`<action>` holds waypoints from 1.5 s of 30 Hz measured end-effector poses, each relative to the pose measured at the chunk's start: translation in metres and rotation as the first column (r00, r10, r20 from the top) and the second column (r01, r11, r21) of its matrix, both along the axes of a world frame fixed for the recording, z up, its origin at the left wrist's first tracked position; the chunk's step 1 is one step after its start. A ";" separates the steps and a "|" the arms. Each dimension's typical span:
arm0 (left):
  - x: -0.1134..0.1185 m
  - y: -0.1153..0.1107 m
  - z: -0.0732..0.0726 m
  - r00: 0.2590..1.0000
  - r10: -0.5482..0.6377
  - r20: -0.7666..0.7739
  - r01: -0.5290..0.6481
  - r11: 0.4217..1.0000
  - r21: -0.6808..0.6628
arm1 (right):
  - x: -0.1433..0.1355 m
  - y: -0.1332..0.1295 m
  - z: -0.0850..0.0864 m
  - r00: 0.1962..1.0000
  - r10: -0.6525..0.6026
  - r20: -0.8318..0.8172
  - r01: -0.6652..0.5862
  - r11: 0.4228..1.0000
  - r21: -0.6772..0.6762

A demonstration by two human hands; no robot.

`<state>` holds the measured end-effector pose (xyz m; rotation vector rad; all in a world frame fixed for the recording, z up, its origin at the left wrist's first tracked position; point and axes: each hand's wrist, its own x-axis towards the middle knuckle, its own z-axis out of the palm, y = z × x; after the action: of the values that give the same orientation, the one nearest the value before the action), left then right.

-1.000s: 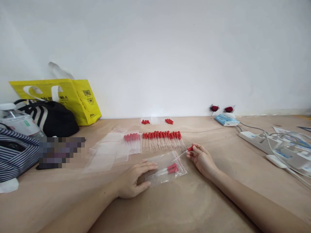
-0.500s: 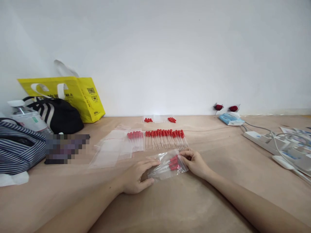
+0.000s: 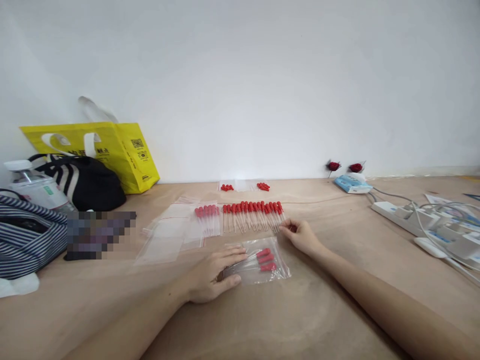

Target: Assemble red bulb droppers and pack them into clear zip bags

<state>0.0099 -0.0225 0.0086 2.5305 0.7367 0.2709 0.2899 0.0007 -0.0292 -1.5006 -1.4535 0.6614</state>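
Observation:
A clear zip bag (image 3: 249, 275) lies flat on the table, with three red-bulbed droppers (image 3: 266, 257) inside, bulbs pointing right. My left hand (image 3: 212, 274) rests on the bag's left end, fingers apart. Beyond the bag, a row of red-bulbed droppers (image 3: 253, 207) lies side by side. At the right end of that row my right hand (image 3: 298, 235) has thumb and fingers together at the dropper tips; what they hold, if anything, is too small to tell. Left of the row, empty clear bags (image 3: 165, 235) overlap, and several droppers (image 3: 207, 212) lie under or in one.
Filled bags (image 3: 243, 185) lie by the wall. At the left are a yellow bag (image 3: 129, 160), a black bag (image 3: 99, 185), a bottle (image 3: 41, 190) and a striped pouch (image 3: 33, 235). Tissues (image 3: 352, 183), two dark red flowers and a power strip (image 3: 397, 217) with cables occupy the right.
My right hand has let go of the zip bag and moved up to the end of the dropper row. The bag now lies flatter under my left hand. The view has shifted slightly.

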 end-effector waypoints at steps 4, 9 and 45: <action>0.000 0.002 -0.004 0.997 0.061 0.042 -0.062 0.998 0.023 | 0.015 0.048 0.002 0.973 -0.227 0.034 0.228 0.974 -0.020; 0.000 0.004 -0.009 0.993 0.102 0.055 -0.107 0.991 0.079 | 0.021 0.093 0.004 0.925 -0.375 0.060 0.379 0.921 -0.088; -0.001 0.003 -0.006 0.995 0.094 -0.043 -0.090 0.993 0.082 | 0.003 -0.017 -0.003 0.698 0.038 -0.715 -0.069 0.998 -0.014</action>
<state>0.0094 -0.0190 0.0021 2.5896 0.8787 0.2781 0.2924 -0.0167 -0.0320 -1.0276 -0.8665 1.1636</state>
